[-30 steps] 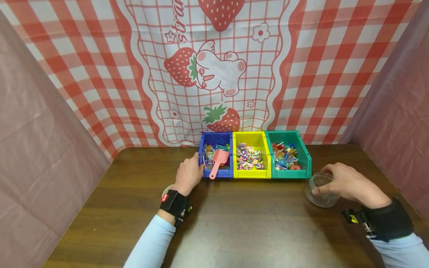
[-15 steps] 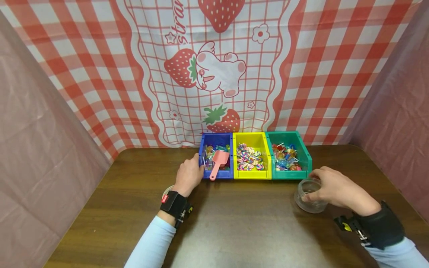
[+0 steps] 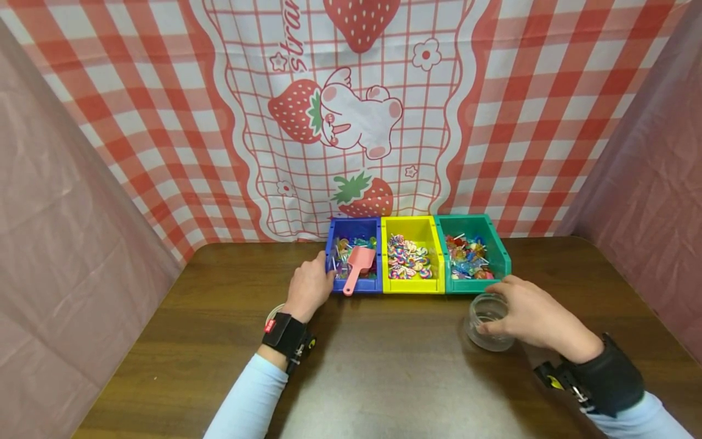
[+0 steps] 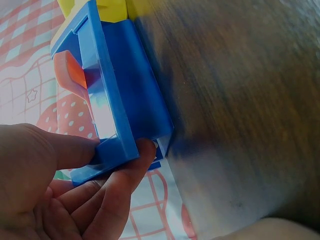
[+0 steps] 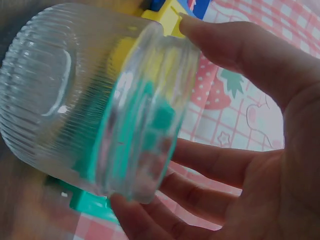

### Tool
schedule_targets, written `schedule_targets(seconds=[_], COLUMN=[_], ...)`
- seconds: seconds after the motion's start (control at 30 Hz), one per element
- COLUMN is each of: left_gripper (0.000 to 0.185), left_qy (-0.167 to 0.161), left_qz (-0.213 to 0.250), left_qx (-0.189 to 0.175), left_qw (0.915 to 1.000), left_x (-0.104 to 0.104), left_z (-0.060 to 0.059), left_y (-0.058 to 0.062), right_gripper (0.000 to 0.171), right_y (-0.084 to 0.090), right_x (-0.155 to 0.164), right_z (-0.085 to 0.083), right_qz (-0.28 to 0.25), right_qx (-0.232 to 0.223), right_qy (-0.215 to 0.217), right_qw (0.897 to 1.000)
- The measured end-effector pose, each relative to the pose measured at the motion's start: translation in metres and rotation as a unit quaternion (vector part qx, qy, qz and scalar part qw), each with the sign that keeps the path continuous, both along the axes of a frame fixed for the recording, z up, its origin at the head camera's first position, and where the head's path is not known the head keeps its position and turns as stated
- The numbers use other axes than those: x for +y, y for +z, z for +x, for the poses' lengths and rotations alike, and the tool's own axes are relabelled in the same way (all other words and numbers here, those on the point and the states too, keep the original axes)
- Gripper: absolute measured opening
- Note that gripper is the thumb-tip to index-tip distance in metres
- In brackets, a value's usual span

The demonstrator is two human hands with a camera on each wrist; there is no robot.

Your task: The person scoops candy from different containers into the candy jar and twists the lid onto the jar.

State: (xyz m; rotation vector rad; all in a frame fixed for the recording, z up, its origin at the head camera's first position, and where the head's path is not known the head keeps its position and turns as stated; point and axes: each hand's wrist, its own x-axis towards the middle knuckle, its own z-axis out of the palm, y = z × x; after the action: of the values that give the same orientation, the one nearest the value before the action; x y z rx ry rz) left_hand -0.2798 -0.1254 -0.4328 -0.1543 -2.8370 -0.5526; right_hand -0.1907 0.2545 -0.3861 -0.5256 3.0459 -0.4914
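Note:
My right hand grips a clear ribbed glass jar by its rim, just in front of the green bin. In the right wrist view the fingers curl around the mouth of the empty jar. My left hand holds the left front corner of the blue bin; the thumb and fingers pinch the blue bin's wall. A pink scoop lies in the blue bin, its handle over the front edge.
A yellow bin stands between the blue and green ones; all three hold colourful sweets. They stand at the back of a dark wooden table. A strawberry-print checked cloth hangs behind, with pink sheets at both sides.
My right hand has slid the jar leftward along the table, from the right of the green bin to in front of it. The left hand has not moved.

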Motion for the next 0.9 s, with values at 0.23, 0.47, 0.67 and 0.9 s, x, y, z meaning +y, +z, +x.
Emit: schedule_targets(seconds=[0.23,0.47,0.67,0.9], left_gripper=[0.040,0.039,0.039,0.039], left_qy=[0.000,0.004,0.002,0.000], left_qz=[0.001,-0.002,-0.002,0.000], left_qx=[0.000,-0.010,-0.008,-0.008], left_qw=[1.0000,0.9999,1.0000,1.0000], left_x=[0.001,0.001,0.001,0.000], left_z=[0.000,0.001,0.001,0.002], left_y=[0.001,0.001,0.001,0.002], right_gripper=[0.074,0.075,0.073,0.071], right_y=[-0.003,-0.006,-0.008,-0.010], right_x=[-0.014,-0.027,-0.038,-0.047], right_z=[0.005,0.010,0.015,0.020], right_qz=[-0.011,-0.027,-0.037,-0.044], right_qx=[0.023,0.025,0.033,0.032], right_qy=[0.021,0.035,0.033,0.030], right_qw=[0.999,0.999,0.998,0.998])
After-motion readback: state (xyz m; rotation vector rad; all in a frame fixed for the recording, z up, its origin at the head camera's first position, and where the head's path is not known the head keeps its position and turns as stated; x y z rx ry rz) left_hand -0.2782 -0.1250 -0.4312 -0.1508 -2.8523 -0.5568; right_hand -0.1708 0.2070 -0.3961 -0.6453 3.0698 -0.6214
